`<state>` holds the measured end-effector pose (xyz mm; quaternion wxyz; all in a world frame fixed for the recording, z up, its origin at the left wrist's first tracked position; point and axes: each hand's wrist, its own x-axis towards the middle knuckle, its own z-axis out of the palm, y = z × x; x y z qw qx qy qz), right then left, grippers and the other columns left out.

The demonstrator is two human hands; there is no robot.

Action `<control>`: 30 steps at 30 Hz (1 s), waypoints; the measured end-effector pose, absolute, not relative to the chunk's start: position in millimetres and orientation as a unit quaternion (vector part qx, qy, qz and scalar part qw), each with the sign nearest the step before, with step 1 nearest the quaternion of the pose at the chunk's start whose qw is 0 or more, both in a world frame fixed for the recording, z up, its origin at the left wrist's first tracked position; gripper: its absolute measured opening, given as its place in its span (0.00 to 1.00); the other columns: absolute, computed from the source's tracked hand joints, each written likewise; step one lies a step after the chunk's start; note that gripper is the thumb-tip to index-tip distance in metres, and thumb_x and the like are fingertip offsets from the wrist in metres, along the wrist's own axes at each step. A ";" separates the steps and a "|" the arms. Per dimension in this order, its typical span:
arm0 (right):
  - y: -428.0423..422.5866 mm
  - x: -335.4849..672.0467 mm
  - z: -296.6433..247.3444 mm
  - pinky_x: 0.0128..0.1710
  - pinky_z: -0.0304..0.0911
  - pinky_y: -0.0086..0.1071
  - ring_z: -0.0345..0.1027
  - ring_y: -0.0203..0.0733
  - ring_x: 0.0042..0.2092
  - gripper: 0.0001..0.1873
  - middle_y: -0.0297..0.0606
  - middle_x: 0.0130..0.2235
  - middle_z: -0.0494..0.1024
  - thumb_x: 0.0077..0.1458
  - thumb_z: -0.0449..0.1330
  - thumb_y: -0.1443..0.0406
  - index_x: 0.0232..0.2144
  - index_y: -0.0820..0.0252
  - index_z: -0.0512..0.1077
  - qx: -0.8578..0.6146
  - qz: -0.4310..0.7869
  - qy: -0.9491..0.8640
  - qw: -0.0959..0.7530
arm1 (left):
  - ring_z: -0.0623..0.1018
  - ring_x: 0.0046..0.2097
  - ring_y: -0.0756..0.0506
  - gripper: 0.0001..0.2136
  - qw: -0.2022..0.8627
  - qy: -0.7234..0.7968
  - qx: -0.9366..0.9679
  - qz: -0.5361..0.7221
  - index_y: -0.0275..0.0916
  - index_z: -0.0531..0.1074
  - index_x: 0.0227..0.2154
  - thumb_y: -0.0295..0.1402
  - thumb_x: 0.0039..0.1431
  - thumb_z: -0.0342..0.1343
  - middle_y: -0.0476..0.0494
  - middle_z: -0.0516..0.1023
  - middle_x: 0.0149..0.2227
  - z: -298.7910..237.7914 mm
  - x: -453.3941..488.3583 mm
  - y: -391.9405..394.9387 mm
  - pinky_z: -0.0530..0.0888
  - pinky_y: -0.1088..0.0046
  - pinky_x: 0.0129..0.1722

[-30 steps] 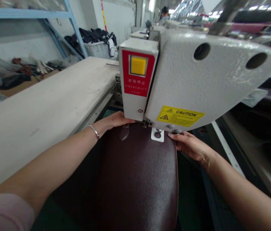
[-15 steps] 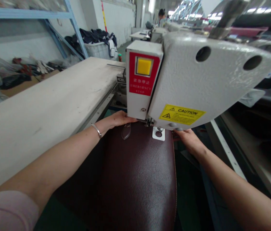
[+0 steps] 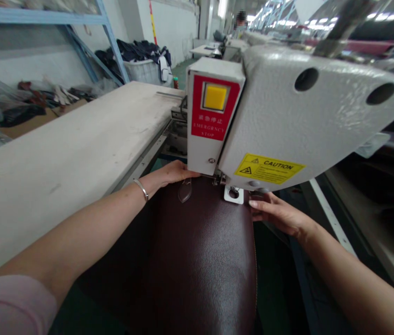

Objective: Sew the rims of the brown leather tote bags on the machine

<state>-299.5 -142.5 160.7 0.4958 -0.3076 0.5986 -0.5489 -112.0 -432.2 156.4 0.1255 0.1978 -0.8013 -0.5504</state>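
A dark maroon leather piece point(image 3: 204, 251) lies under the head of a grey-white sewing machine point(image 3: 288, 116). My left hand point(image 3: 169, 174) rests flat on the leather's far left part, its fingertips hidden beneath the machine head; a bracelet circles the wrist. My right hand point(image 3: 277, 214) lies at the leather's right stitched edge with fingers stretched out toward the metal presser plate point(image 3: 234, 194). Neither hand grips anything.
A long white table point(image 3: 60, 158) runs along the left. The machine carries a red emergency stop panel point(image 3: 213, 107) and a yellow caution label point(image 3: 268, 168). Bins of dark fabric point(image 3: 141, 58) and a blue rack point(image 3: 106, 42) stand at the back. A person is far behind.
My right hand has drawn back out from under the machine head and now lies lower along the leather's right edge. The left hand has stayed put.
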 end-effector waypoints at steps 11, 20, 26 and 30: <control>-152.8 -290.9 158.5 0.38 0.75 0.34 0.72 0.47 0.50 0.26 0.38 0.54 0.75 0.45 0.73 0.61 0.47 0.51 0.74 -0.280 -0.569 0.597 0.492 | 0.79 0.43 0.38 0.24 0.117 -0.779 0.202 -0.582 0.36 0.80 0.34 0.49 0.36 0.71 0.41 0.83 0.39 162.5 -110.6 -426.1 0.73 0.60 0.50; -159.5 -292.6 156.9 0.30 0.72 0.27 0.73 0.38 0.37 0.21 0.35 0.46 0.80 0.43 0.74 0.60 0.42 0.53 0.78 -0.243 -0.600 0.592 0.479 | 0.79 0.43 0.40 0.17 0.124 -0.781 0.219 -0.571 0.37 0.79 0.32 0.44 0.42 0.70 0.43 0.81 0.29 166.4 -107.3 -426.0 0.73 0.61 0.50; -158.6 -292.3 158.1 0.33 0.74 0.30 0.74 0.40 0.38 0.23 0.37 0.46 0.80 0.41 0.75 0.60 0.42 0.54 0.78 -0.243 -0.606 0.587 0.479 | 0.80 0.42 0.40 0.18 0.122 -0.783 0.238 -0.561 0.37 0.79 0.36 0.42 0.45 0.69 0.43 0.81 0.30 165.7 -110.0 -425.6 0.74 0.62 0.48; -158.4 -291.6 160.8 0.34 0.74 0.31 0.74 0.41 0.39 0.21 0.37 0.47 0.80 0.42 0.74 0.61 0.42 0.53 0.78 -0.241 -0.609 0.580 0.484 | 0.80 0.42 0.39 0.16 0.113 -0.784 0.241 -0.561 0.36 0.80 0.34 0.42 0.45 0.69 0.41 0.82 0.33 162.6 -111.7 -428.6 0.74 0.61 0.48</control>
